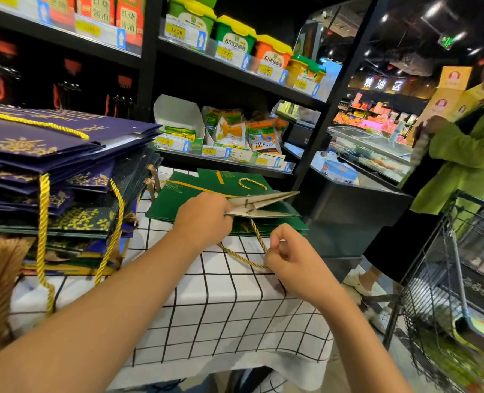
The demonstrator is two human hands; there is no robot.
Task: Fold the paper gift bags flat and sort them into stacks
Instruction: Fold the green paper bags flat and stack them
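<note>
- Your left hand point(204, 219) is bare: no glove, ring or watch showing.
- Your left forearm point(99, 310) is bare along all of its visible length, from the near left corner to the wrist; no sleeve edge in view.
- Your right hand point(294, 262) is bare too: no glove, ring or band.
- Your right forearm point(357, 336) is uncovered from the wrist to the near edge; no cuff, no strap.
- Fingernails too small to tell anything.
- Rest of your body is out of view.
</note>
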